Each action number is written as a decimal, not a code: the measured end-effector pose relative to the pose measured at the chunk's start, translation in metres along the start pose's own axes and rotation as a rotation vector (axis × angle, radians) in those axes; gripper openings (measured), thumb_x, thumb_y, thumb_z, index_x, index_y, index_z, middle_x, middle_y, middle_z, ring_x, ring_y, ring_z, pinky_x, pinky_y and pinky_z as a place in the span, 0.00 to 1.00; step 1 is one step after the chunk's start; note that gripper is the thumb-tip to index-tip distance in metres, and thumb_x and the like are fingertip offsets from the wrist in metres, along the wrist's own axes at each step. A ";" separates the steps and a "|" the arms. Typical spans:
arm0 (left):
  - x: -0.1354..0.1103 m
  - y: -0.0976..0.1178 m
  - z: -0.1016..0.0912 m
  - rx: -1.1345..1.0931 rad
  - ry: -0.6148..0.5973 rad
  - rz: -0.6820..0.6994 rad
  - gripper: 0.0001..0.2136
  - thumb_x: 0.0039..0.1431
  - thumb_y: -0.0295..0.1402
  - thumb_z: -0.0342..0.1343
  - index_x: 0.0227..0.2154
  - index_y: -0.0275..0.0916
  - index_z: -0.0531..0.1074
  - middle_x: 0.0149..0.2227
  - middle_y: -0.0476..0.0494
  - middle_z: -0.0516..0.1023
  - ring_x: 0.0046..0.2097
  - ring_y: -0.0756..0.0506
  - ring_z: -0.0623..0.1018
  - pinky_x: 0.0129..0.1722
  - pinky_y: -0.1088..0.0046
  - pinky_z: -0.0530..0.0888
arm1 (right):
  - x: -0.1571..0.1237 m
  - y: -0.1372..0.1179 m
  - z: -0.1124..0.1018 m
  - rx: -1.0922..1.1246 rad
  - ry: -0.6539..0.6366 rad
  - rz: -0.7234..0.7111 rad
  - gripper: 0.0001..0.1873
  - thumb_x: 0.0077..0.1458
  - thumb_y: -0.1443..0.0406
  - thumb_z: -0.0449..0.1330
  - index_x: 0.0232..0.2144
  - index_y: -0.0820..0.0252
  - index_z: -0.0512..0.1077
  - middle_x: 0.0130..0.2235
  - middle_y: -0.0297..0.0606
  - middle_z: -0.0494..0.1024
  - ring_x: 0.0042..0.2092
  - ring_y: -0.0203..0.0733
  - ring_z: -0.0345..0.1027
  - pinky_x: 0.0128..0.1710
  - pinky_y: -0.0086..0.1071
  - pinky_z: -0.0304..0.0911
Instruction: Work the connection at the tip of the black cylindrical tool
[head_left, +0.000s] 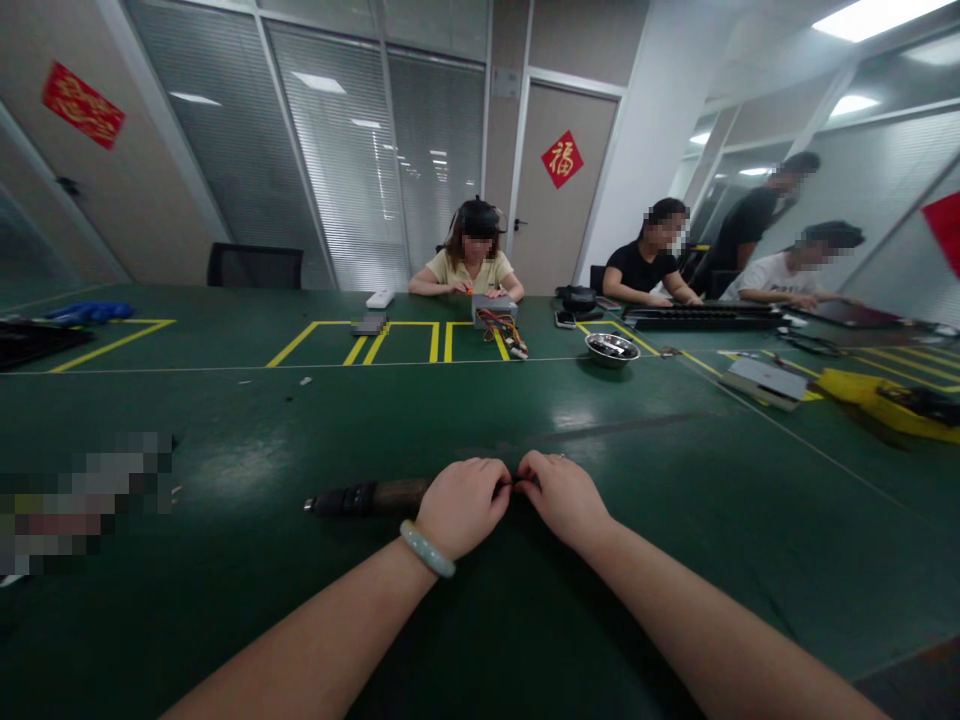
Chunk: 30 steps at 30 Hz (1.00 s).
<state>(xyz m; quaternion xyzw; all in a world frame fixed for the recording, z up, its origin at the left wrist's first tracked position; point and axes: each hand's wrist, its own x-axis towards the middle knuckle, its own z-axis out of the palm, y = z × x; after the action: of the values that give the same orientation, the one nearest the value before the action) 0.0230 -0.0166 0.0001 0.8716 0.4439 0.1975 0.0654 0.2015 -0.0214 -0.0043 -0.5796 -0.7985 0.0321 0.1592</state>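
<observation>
On the green table in front of me lies a dark, slim power screwdriver (364, 498), its metal tip pointing left. My left hand (461, 508), with a pale bangle on the wrist, covers the tool's rear end. Its fingers are pinched together near the tail of the tool. Close beside it, my right hand (564, 500) is pinched too, its fingertips almost meeting those of the left. A small dark bit shows between the two sets of fingertips, too small to name. Whether the left palm touches the screwdriver, I cannot tell.
Across the table (247, 560), a person handles a grey metal box (491, 310) with coloured wires. A steel bowl (612, 350) of small parts stands ahead to the right, near a pale flat box (765, 382) and a yellow item (870, 395). Other people work at the far right.
</observation>
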 end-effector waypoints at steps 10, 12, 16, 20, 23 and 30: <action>-0.002 -0.001 0.001 0.004 0.022 0.022 0.06 0.61 0.34 0.49 0.35 0.40 0.71 0.35 0.47 0.75 0.40 0.45 0.74 0.42 0.67 0.69 | 0.001 0.001 -0.003 -0.024 0.109 -0.152 0.11 0.52 0.69 0.60 0.41 0.57 0.70 0.45 0.39 0.72 0.48 0.45 0.64 0.49 0.38 0.56; -0.003 -0.002 0.002 0.015 0.033 0.023 0.06 0.61 0.34 0.50 0.35 0.39 0.71 0.35 0.46 0.75 0.40 0.45 0.74 0.43 0.66 0.69 | 0.002 0.003 -0.001 -0.011 0.092 -0.185 0.16 0.53 0.70 0.59 0.46 0.56 0.69 0.48 0.39 0.72 0.50 0.46 0.62 0.50 0.40 0.55; -0.003 -0.005 0.003 0.030 0.040 0.040 0.06 0.61 0.34 0.50 0.36 0.39 0.70 0.37 0.46 0.76 0.41 0.45 0.74 0.43 0.66 0.69 | 0.006 0.008 0.006 -0.010 -0.002 -0.221 0.14 0.56 0.69 0.55 0.45 0.54 0.70 0.44 0.37 0.75 0.47 0.45 0.66 0.48 0.41 0.57; -0.003 -0.006 0.004 0.048 0.046 0.037 0.07 0.61 0.34 0.50 0.35 0.39 0.70 0.36 0.46 0.76 0.39 0.45 0.74 0.42 0.65 0.70 | 0.007 0.006 0.006 -0.021 -0.023 -0.262 0.11 0.57 0.68 0.53 0.40 0.54 0.72 0.41 0.36 0.75 0.43 0.43 0.67 0.45 0.37 0.59; -0.004 -0.005 0.004 0.057 0.061 0.044 0.07 0.61 0.35 0.49 0.34 0.38 0.70 0.36 0.45 0.76 0.39 0.44 0.75 0.40 0.65 0.70 | 0.004 0.003 0.005 -0.035 -0.012 -0.211 0.12 0.59 0.66 0.50 0.40 0.52 0.72 0.43 0.37 0.71 0.38 0.40 0.68 0.38 0.33 0.61; -0.005 -0.006 0.002 0.067 0.059 0.052 0.07 0.61 0.35 0.49 0.34 0.39 0.70 0.35 0.46 0.76 0.39 0.45 0.75 0.41 0.65 0.70 | 0.005 0.004 0.010 -0.009 -0.079 -0.145 0.13 0.60 0.65 0.48 0.44 0.53 0.70 0.40 0.38 0.70 0.38 0.40 0.68 0.39 0.34 0.61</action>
<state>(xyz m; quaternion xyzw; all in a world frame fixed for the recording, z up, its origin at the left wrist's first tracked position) 0.0170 -0.0167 -0.0049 0.8783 0.4292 0.2097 0.0179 0.2014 -0.0142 -0.0136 -0.5193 -0.8442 0.0398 0.1271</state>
